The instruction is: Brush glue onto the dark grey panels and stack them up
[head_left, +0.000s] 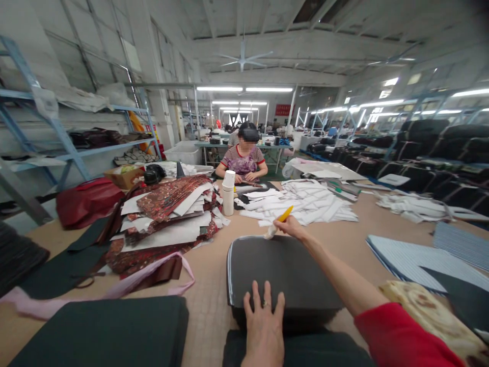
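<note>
My left hand (263,321) lies with spread fingers on the near edge of a stack of dark rounded panels (282,270). White lines run along the stack's left and far edges. In my right hand (292,227) is a brush (283,214) with a yellow handle, its pale tip angled down to the stack's far edge. A second dark stack (305,349) lies just below, partly hidden by my left hand. Another pile of dark green panels (103,331) is at the near left.
Patterned red pieces (168,204) are heaped at the left beside a white bottle (228,193). White strips (305,201) cover the table's far side, where another person (244,158) sits. Striped blue panels (412,260) and a cream patterned cloth (428,316) lie at right.
</note>
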Tool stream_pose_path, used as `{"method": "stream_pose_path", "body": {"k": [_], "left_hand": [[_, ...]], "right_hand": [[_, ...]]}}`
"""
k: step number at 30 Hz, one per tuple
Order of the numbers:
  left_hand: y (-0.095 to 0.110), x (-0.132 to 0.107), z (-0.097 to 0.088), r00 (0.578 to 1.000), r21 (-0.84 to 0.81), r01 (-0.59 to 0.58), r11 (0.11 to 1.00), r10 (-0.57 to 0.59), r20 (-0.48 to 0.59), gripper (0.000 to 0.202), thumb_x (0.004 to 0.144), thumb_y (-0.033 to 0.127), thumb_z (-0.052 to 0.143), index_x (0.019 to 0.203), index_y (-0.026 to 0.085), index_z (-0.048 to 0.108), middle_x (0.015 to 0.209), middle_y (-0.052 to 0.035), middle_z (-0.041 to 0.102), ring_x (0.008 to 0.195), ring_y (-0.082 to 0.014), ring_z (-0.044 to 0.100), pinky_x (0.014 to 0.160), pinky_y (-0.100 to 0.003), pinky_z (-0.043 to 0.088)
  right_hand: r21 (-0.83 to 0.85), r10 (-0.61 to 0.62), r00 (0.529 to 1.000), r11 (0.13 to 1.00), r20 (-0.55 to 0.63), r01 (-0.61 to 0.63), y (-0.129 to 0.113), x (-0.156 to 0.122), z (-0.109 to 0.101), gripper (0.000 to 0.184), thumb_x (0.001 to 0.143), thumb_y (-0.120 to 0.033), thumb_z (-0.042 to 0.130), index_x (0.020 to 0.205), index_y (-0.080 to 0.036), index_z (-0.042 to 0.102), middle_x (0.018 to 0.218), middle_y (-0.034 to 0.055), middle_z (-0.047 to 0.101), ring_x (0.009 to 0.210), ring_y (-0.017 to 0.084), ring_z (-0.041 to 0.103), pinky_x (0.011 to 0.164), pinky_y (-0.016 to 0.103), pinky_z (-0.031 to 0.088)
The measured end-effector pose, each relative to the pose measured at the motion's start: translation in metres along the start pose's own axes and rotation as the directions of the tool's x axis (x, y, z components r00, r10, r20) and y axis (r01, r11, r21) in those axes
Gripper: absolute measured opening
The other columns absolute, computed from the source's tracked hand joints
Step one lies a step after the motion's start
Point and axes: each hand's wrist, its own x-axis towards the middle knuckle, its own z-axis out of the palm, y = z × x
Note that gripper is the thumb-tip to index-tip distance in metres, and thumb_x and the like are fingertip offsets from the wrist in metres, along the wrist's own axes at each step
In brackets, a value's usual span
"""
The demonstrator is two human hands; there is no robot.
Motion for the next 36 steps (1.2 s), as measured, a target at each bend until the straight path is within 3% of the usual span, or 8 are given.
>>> {"method": "stream_pose_path", "body": {"k": [4,7,9,16,23,30,34,36], "left_hand": [[0.000,0.000,-0.002,1.000,0.013,-0.011,1.000,0.011,0.011,0.064,0.078,0.033,0.055,0.138,0.024,0.035,0.149,-0.0170,0.017,0.136,-0.0405,0.007,0.106,-0.060,0.016],[0.000,0.000,-0.002,1.000,-0.011,-0.004,1.000,0.004,-0.007,0.056,0.083,0.037,0.045,0.138,0.025,0.036,0.149,-0.0153,0.017,0.136,-0.0393,0.006,0.106,-0.059,0.015],[0.000,-0.001,-0.001,1.000,-0.015,0.002,1.000,-0.002,-0.019,0.055,0.084,0.036,0.043,0.137,0.026,0.036,0.150,-0.0139,0.017,0.136,-0.0386,0.006,0.107,-0.059,0.014],[-0.003,0.003,0.007,0.999,0.046,-0.003,0.999,0.006,-0.053,0.068,0.072,0.030,0.055,0.137,0.032,0.035,0.150,-0.0106,0.019,0.137,-0.0379,0.009,0.107,-0.056,0.017],[-0.004,0.015,0.031,0.992,0.236,0.095,0.967,-0.074,-0.099,0.085,0.059,0.017,0.060,0.137,0.035,0.033,0.151,-0.0077,0.019,0.137,-0.0386,0.011,0.105,-0.058,0.017],[-0.012,0.016,0.044,0.982,0.260,0.065,0.963,-0.015,-0.189,0.085,0.059,0.017,0.056,0.138,0.036,0.030,0.152,-0.0046,0.020,0.138,-0.0370,0.010,0.105,-0.055,0.017],[-0.012,0.015,0.040,0.983,0.247,0.057,0.967,-0.011,-0.184,0.087,0.058,0.015,0.058,0.137,0.037,0.031,0.151,-0.0051,0.021,0.138,-0.0366,0.011,0.105,-0.054,0.017],[-0.009,0.014,0.035,0.989,0.228,0.051,0.972,-0.017,-0.148,0.087,0.058,0.015,0.058,0.137,0.037,0.031,0.151,-0.0053,0.021,0.138,-0.0369,0.012,0.105,-0.054,0.018]], "right_hand": [[-0.023,0.112,0.982,0.993,-0.150,-0.117,0.041,-0.023,-0.051,0.022,0.088,-0.033,0.055,0.088,-0.012,0.059,0.077,-0.0012,0.059,0.061,0.008,0.055,0.055,0.022,0.048],[-0.021,0.148,0.957,0.987,-0.249,-0.158,0.056,-0.035,-0.075,0.023,0.088,-0.033,0.055,0.080,-0.012,0.058,0.069,-0.0035,0.056,0.054,0.006,0.052,0.051,0.020,0.045],[-0.012,0.140,0.948,0.989,-0.286,-0.149,0.055,-0.035,-0.075,0.025,0.087,-0.033,0.056,0.075,-0.012,0.057,0.065,-0.0044,0.055,0.052,0.006,0.051,0.050,0.020,0.044],[0.050,0.061,0.961,0.998,-0.269,-0.050,0.045,-0.023,-0.037,0.024,0.088,-0.036,0.055,0.086,-0.012,0.060,0.075,-0.0017,0.060,0.061,0.008,0.057,0.058,0.024,0.050],[-0.017,0.164,0.877,0.981,-0.452,-0.192,0.078,-0.058,-0.083,0.028,0.087,-0.039,0.055,0.080,-0.013,0.060,0.072,-0.0019,0.060,0.061,0.009,0.057,0.058,0.024,0.049],[0.013,0.111,0.876,0.993,-0.470,-0.119,0.079,-0.054,-0.065,0.030,0.084,-0.042,0.058,0.075,-0.013,0.061,0.061,-0.0031,0.061,0.055,0.010,0.058,0.060,0.026,0.048],[-0.031,0.108,0.809,0.988,-0.578,-0.154,0.084,-0.073,-0.071,0.036,0.076,-0.045,0.057,0.057,-0.015,0.062,0.048,0.0027,0.059,0.051,0.017,0.059,0.056,0.029,0.044],[-0.049,0.089,0.778,0.987,-0.622,-0.152,0.084,-0.081,-0.076,0.037,0.075,-0.046,0.053,0.059,-0.015,0.064,0.053,0.0062,0.063,0.055,0.020,0.061,0.057,0.029,0.043]]}}
